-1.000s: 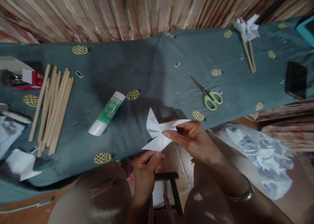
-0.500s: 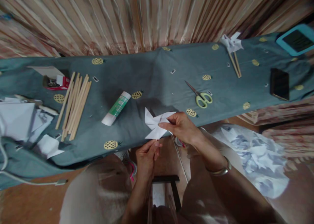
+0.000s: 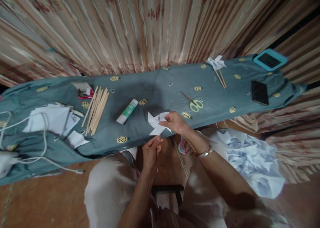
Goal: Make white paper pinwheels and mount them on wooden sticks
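A white paper pinwheel (image 3: pixel 155 123) hovers over the near edge of the grey-blue cloth (image 3: pixel 160 88). My right hand (image 3: pixel 175 122) pinches its right side, fingers closed on the paper. My left hand (image 3: pixel 150 150) is below it, fingers closed around a thin wooden stick (image 3: pixel 157 161) that runs down from the pinwheel. A glue stick (image 3: pixel 127 111) lies on the cloth to the left of the pinwheel. Yellow-handled scissors (image 3: pixel 192 103) lie to the right of it.
A bundle of wooden sticks (image 3: pixel 96 109), a small red box (image 3: pixel 85 94), white paper sheets (image 3: pixel 50 118) and a white cable (image 3: pixel 37 154) lie at left. A finished pinwheel (image 3: pixel 217 65), a black phone (image 3: pixel 260 92) and a blue-cased tablet (image 3: pixel 270 59) sit at right. Paper scraps (image 3: pixel 250 158) cover the floor.
The view has pulled back and tilted up, showing more curtain and table. Both hands keep hold of the pinwheel; the stick under my left hand now shows.
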The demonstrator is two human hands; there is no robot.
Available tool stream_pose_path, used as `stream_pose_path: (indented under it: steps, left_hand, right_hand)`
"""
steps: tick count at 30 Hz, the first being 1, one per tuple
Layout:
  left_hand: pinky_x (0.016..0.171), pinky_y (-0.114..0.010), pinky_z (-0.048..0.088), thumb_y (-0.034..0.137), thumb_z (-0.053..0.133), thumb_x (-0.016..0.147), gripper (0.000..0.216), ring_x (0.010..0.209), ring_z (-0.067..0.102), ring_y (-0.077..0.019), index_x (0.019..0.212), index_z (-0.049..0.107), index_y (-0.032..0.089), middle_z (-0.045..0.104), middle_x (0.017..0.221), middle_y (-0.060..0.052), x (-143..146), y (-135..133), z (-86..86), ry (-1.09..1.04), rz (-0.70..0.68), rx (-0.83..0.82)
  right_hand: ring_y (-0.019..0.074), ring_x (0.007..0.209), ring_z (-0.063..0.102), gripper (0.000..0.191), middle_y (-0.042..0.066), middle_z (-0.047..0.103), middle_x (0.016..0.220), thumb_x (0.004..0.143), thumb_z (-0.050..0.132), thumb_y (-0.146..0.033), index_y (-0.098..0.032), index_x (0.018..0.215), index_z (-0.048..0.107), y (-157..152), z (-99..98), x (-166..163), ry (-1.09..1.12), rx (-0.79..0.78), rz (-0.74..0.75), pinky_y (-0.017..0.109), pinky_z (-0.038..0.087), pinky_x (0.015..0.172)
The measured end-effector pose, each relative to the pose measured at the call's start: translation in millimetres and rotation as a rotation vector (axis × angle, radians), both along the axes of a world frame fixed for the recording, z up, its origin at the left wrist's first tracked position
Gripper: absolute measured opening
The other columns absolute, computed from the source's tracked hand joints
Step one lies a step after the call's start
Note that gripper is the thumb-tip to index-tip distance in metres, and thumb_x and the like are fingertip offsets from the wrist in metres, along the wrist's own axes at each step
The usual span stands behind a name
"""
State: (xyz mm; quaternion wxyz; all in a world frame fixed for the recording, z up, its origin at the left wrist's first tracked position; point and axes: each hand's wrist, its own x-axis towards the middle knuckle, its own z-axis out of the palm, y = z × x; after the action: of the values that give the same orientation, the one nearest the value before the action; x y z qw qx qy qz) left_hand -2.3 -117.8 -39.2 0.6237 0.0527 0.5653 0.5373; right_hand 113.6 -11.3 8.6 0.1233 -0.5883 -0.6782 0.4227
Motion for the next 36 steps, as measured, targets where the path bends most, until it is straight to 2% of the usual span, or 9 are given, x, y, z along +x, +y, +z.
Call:
stream_pose_path:
  steps: [8,16,22,28,32,36]
  left_hand:
    - [0.047,-0.017,0.027,0.035,0.091,0.043,0.041,0.047,0.043,-0.0021,0.073,0.075,0.010,0.067,0.059,-0.002,0,1,6.4,-0.028,-0.004,0.091]
    - [0.045,-0.016,0.034,0.026,0.088,0.045,0.034,0.046,0.048,-0.0024,0.072,0.074,0.010,0.067,0.060,-0.001,-2,3,6.0,-0.096,-0.014,0.111]
    - [0.041,-0.015,0.033,0.022,0.084,0.048,0.028,0.043,0.048,-0.0029,0.070,0.072,0.010,0.064,0.057,0.001,-4,6,5.1,-0.112,-0.049,0.098]
    - [0.041,-0.016,0.036,0.024,0.085,0.048,0.029,0.042,0.049,-0.0041,0.068,0.070,0.009,0.062,0.054,0.001,-8,6,11.3,-0.128,-0.124,0.096]
    - [0.043,-0.017,0.038,0.025,0.087,0.048,0.033,0.043,0.052,-0.0052,0.070,0.070,0.007,0.063,0.055,0.000,-12,6,14.0,-0.115,-0.164,0.107]
    - [0.044,-0.017,0.040,0.025,0.088,0.050,0.032,0.043,0.053,-0.0056,0.070,0.070,0.008,0.064,0.056,0.000,-14,6,13.3,-0.104,-0.189,0.106]
  right_hand:
    - [0.0118,0.059,0.053,0.019,-0.001,0.060,0.059,0.074,0.068,-0.030,-0.013,0.066,0.069,8,8.6,-6,-0.163,0.005,0.029,0.023,0.032,0.054]
    - [0.0111,0.066,0.055,0.013,0.001,0.064,0.071,0.073,0.071,-0.025,-0.012,0.075,0.071,18,22.7,-15,-0.316,0.007,0.097,0.021,0.032,0.054]
    - [0.0097,0.062,0.054,0.014,-0.001,0.065,0.070,0.074,0.072,-0.024,-0.013,0.081,0.073,27,32.7,-17,-0.356,-0.062,0.191,0.019,0.034,0.052]
    - [0.0135,0.065,0.061,0.012,0.002,0.069,0.073,0.075,0.074,-0.021,-0.012,0.083,0.072,35,37.6,-21,-0.372,-0.140,0.245,0.020,0.039,0.054]
    - [0.0153,0.079,0.066,0.018,0.003,0.070,0.093,0.086,0.068,-0.025,-0.013,0.099,0.069,38,35.0,-20,-0.348,-0.222,0.291,0.024,0.051,0.067]
    - [0.0222,0.102,0.064,0.033,0.007,0.063,0.119,0.093,0.060,-0.036,-0.015,0.119,0.060,39,37.3,-20,-0.346,-0.297,0.316,0.042,0.056,0.085]
